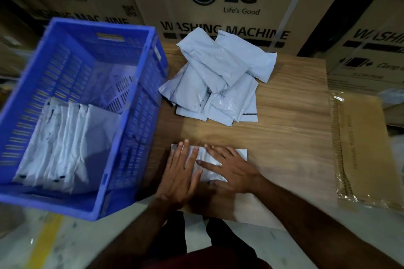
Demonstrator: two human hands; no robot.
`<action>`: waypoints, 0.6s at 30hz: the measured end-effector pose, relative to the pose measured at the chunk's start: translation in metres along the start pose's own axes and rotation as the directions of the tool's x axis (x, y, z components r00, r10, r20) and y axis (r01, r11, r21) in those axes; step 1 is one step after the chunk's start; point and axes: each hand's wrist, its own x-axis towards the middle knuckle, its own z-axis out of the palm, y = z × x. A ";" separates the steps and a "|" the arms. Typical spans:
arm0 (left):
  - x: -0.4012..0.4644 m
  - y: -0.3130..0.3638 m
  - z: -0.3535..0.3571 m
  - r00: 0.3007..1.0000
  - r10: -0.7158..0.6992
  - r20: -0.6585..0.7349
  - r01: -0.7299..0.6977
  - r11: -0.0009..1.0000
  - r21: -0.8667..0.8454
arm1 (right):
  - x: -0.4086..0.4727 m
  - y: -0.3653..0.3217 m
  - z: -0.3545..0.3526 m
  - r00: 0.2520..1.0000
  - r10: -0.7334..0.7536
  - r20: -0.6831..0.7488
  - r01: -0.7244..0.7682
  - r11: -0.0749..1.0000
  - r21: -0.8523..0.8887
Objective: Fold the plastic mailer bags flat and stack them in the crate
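A white plastic mailer bag (241,154) lies folded near the front edge of the wooden board (290,129). My left hand (180,172) and my right hand (229,169) both rest flat on it, fingers spread, pressing it down. A loose pile of unfolded mailer bags (218,78) lies farther back on the board. To the left stands a blue slatted crate (140,116), with several folded bags (63,144) standing in a row in its near end.
Large cardboard washing machine boxes (225,0) wall off the back. A flat cardboard piece in clear wrap (363,150) lies to the right of the board. A yellow line (46,238) runs along the grey floor at lower left.
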 end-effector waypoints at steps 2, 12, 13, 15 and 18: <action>-0.004 -0.001 -0.006 1.000 -0.026 -0.003 0.026 1.000 0.011 | 0.007 -0.006 0.001 0.999 0.037 -0.011 -0.037 0.999 -0.021; 0.006 0.022 -0.064 0.995 0.000 -0.098 0.006 0.998 0.059 | -0.013 -0.041 -0.035 0.871 0.462 -0.169 -0.443 0.886 0.137; 0.010 0.025 -0.073 0.993 -0.001 -0.120 0.008 0.998 0.059 | -0.015 -0.042 -0.044 0.848 0.492 -0.199 -0.467 0.870 0.162; 0.020 0.027 -0.090 0.987 0.012 -0.159 -0.004 0.999 0.053 | -0.013 -0.044 -0.060 0.823 0.507 -0.257 -0.472 0.862 0.188; 0.032 0.023 -0.118 0.981 0.035 -0.191 -0.026 0.998 0.051 | 0.000 -0.046 -0.084 0.790 0.495 -0.362 -0.443 0.869 0.221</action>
